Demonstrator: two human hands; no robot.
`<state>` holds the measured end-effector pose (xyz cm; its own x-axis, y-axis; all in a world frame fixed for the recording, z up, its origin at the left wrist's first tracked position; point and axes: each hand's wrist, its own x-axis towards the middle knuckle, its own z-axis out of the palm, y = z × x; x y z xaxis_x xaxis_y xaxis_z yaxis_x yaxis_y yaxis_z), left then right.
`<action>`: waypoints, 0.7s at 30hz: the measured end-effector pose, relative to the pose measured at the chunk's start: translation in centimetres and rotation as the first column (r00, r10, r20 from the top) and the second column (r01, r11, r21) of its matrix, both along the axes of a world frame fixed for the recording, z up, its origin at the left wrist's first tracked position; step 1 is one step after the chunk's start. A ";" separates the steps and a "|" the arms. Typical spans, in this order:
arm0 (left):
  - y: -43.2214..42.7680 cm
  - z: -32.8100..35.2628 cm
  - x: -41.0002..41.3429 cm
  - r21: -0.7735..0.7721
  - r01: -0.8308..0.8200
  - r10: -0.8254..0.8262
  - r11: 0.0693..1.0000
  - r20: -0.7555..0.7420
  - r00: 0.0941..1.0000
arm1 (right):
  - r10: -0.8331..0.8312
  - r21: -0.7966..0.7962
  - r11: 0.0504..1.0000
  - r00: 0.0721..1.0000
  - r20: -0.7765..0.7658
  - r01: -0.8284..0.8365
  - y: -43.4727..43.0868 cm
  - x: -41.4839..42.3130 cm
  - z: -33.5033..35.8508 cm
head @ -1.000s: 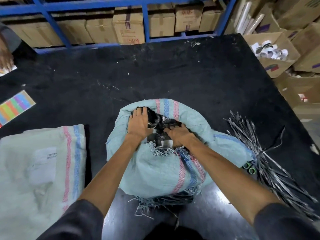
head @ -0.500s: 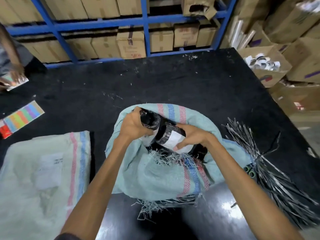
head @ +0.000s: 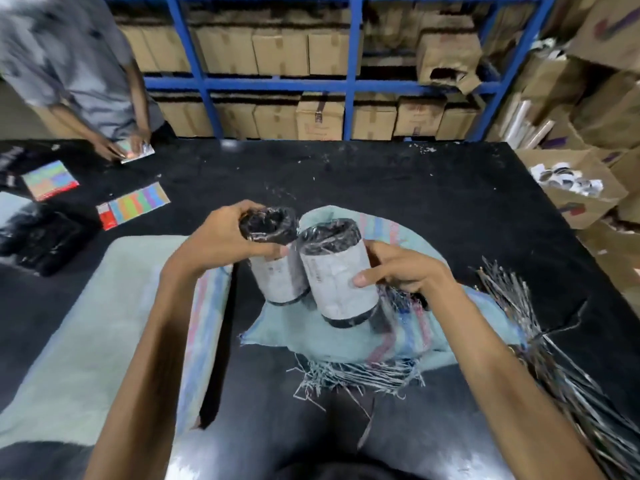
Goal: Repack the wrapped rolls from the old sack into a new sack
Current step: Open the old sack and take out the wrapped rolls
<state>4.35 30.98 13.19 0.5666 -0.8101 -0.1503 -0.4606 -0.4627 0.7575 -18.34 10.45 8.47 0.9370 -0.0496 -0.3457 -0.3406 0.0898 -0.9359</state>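
Two held above the old sack point(head: 408, 341).
My left hand point(head: 221, 237) grips one wrapped roll point(head: 277, 275), my right hand point(head: 398, 271) the second roll point(head: 332, 271).

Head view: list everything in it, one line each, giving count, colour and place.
table: 1, black, fills the middle.
old sack: 1, pale green with pink and blue stripes, frayed, table centre.
new sack: 1, pale green, flat at table left.
wrapped rolls: 2, black with white labels, above the old sack.
loose strands: 1 bundle, grey, table right.
colour cards: 2, multicoloured, table far left.
rack: 1, blue, behind the table.
cardboard boxes: many, brown, on rack and at right.
other person: 1, grey shirt, far left.
left hand: 1, bare, fingers round one roll.
right hand: 1, bare, fingers round the other roll.
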 end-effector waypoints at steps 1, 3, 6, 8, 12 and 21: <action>1.6 -0.5 -0.3 0.034 0.011 -0.012 0.999 0.020 1.000 | 0.074 -0.002 0.997 0.997 -0.014 -0.074 1.3 0.4 -0.3; 5.3 -2.5 -0.8 0.103 0.006 -0.011 0.995 0.044 0.999 | 0.220 -0.012 0.975 0.974 -0.044 -0.221 4.3 1.2 -1.5; 10.3 -6.2 -1.5 0.190 -0.047 0.045 0.981 0.015 0.999 | 0.308 -0.051 0.948 0.947 -0.090 -0.313 8.7 2.0 -5.2; 12.6 -9.0 -2.1 0.231 -0.077 0.074 0.970 0.021 0.997 | 0.282 -0.099 0.951 0.953 -0.108 -0.293 11.3 1.9 -8.1; 15.3 -14.6 -3.3 0.228 -0.174 0.172 0.958 0.030 0.985 | 0.117 -0.311 0.938 0.985 -0.128 -0.151 15.6 1.6 -13.5; 15.8 -20.4 -7.1 0.116 -0.415 0.396 0.902 0.155 0.905 | -0.229 -0.550 0.809 0.973 0.031 0.208 19.0 3.2 -20.7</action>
